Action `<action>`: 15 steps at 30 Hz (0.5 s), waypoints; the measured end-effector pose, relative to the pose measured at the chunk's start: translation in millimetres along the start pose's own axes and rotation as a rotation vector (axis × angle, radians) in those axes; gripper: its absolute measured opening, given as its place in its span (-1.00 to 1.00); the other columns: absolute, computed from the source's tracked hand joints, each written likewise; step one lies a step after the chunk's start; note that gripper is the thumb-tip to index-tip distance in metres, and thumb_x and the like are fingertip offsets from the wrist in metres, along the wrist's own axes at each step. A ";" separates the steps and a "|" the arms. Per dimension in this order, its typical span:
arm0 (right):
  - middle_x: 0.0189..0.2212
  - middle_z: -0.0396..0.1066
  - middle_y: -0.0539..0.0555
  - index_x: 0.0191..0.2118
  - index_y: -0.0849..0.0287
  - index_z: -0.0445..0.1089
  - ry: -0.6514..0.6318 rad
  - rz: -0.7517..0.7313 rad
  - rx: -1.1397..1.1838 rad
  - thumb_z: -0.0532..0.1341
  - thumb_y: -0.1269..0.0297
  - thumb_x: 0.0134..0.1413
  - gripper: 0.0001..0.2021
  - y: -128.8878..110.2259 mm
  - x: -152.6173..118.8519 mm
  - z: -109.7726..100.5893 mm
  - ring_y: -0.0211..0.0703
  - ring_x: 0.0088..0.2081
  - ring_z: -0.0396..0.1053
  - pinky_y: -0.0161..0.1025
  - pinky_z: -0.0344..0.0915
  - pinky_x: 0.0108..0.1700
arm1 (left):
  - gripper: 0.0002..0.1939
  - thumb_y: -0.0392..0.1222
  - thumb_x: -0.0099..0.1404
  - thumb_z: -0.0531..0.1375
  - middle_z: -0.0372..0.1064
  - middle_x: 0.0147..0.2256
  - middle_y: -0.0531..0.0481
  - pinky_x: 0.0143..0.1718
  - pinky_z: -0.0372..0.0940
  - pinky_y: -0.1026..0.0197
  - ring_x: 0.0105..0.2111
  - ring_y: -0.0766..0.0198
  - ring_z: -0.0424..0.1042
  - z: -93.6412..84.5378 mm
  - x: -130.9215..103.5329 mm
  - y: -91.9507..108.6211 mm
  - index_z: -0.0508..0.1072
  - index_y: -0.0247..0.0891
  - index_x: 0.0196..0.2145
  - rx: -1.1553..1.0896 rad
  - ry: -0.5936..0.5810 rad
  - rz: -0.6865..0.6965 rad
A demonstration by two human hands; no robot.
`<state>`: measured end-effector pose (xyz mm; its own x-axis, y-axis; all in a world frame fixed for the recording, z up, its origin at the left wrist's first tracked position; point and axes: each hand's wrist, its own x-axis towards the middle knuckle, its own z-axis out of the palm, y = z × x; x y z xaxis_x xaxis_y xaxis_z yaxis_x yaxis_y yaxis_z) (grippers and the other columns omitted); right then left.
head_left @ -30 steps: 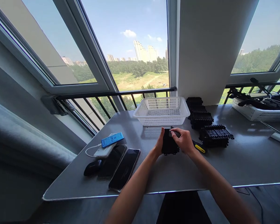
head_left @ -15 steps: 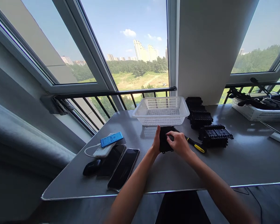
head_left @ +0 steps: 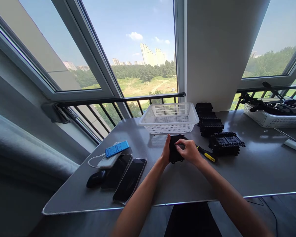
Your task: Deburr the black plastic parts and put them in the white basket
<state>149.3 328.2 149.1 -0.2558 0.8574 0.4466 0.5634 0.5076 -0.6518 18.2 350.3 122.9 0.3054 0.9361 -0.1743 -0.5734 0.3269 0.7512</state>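
At mid-surface (head_left: 249,174), before the person: black block (head_left: 173,153), ribbed along its edges, face tipped toward the viewer. Left hand (head_left: 165,152) half curled about the block's left side, thumb raised along the edge; grasping it. Right hand (head_left: 190,152) drawn into a pinch at the block's face, thumb and forefinger nearly meeting; something dark shows by the fingertips, but cannot tell whether it is gripped or part of the block.

Bearings from the block: white basket (head_left: 169,127) at 12 o'clock; row of black blocks (head_left: 211,125) at 2; single black unit (head_left: 225,149) at 3; yellow-and-black tool (head_left: 209,156) between 3 and 4, just beside that unit; two dark phones at 8; blue-screened phone (head_left: 117,149) at 9.
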 end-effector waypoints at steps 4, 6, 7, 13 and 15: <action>-0.35 0.54 0.09 -0.22 0.15 0.50 0.045 0.018 -0.116 0.14 0.36 0.11 -0.81 0.6 -0.6 -0.4 -0.11 -0.32 0.47 -0.27 0.26 -0.25 | -0.34 0.31 0.21 0.04 0.53 -0.28 -0.18 -0.20 0.41 0.09 -0.24 0.03 0.52 0.9 -1.8 4.3 0.49 -0.34 -0.08 -0.029 -0.009 0.063; -0.35 0.54 0.10 -0.22 0.16 0.50 0.050 0.006 -0.124 0.14 0.36 0.12 -0.81 0.1 -1.2 -1.8 -0.11 -0.33 0.47 -0.28 0.26 -0.25 | -0.35 0.30 0.22 0.04 0.54 -0.28 -0.18 -0.20 0.41 0.09 -0.24 0.04 0.52 1.9 -3.5 7.1 0.50 -0.35 -0.09 -0.042 -0.001 0.077; -0.37 0.54 0.09 -0.22 0.17 0.50 0.050 -0.003 -0.102 0.14 0.36 0.12 -0.81 -0.5 -1.5 -2.5 -0.13 -0.35 0.47 -0.29 0.26 -0.26 | -0.35 0.30 0.22 0.04 0.54 -0.29 -0.18 -0.20 0.41 0.10 -0.25 0.04 0.52 2.5 -4.3 8.4 0.50 -0.35 -0.10 -0.049 0.004 0.078; -0.42 0.52 0.04 -0.26 0.16 0.52 -0.012 -0.043 0.024 0.18 0.37 0.06 -0.84 -4.4 -2.6 -0.5 -0.19 -0.41 0.45 -0.34 0.25 -0.33 | -0.37 0.28 0.23 0.05 0.53 -0.33 -0.17 -0.22 0.41 0.13 -0.29 0.07 0.52 4.9 -6.2 14.3 0.51 -0.39 -0.15 -0.111 0.013 0.103; -0.44 0.52 0.03 -0.26 0.16 0.52 -0.031 -0.042 0.033 0.19 0.38 0.06 -0.84 -4.3 -3.1 1.7 -0.19 -0.41 0.44 -0.34 0.24 -0.34 | -0.36 0.27 0.24 0.04 0.53 -0.33 -0.18 -0.22 0.41 0.13 -0.29 0.08 0.52 5.8 -6.3 15.2 0.51 -0.40 -0.14 -0.120 0.008 0.113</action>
<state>146.3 323.6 149.5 -0.3033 0.8372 0.4550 0.5255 0.5453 -0.6531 12.0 348.6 139.1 0.2280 0.9686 -0.0990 -0.6907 0.2326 0.6848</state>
